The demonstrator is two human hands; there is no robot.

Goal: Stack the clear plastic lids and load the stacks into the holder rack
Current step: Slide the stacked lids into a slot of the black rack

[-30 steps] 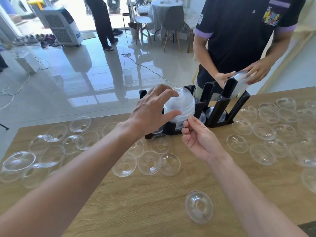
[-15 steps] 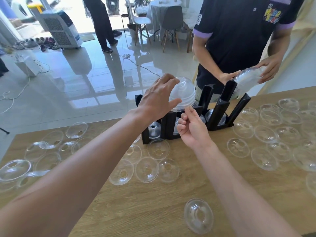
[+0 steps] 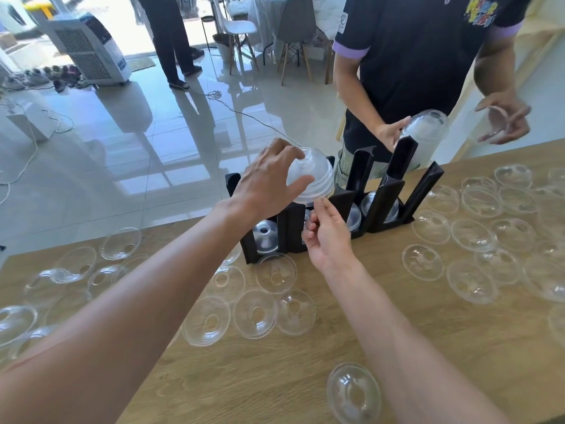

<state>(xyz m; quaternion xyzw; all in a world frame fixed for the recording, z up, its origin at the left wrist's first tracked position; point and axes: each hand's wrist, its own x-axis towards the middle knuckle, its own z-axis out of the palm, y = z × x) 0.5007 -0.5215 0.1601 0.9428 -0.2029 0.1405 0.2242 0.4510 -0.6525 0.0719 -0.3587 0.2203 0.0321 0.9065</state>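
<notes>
While the left hand (image 3: 269,188) gripped a stack of clear dome lids (image 3: 310,182) from above, with fingers curled over the top and the thumb pressed against the near side, the stack was held over the left end of the black holder rack (image 3: 379,206), just above its second compartment from the left. The right hand (image 3: 328,237) lay directly beneath the stack, its fingertips drawn together near the lower rim; whether they pinched the rim could not be determined. The rack stood on the far part of the wooden table (image 3: 275,377), and lids already rested in the bottoms of several compartments, including a single lid (image 3: 264,237) in the leftmost one. Loose lids lay scattered across the table on both sides of the rack, one lone lid (image 3: 354,391) resting near the front edge between the forearms. Across the table stood a second person (image 3: 422,56) in a dark shirt, holding another stack of lids (image 3: 425,130) at the rack's far right posts with one hand and a single lid (image 3: 492,123) in the other.
</notes>
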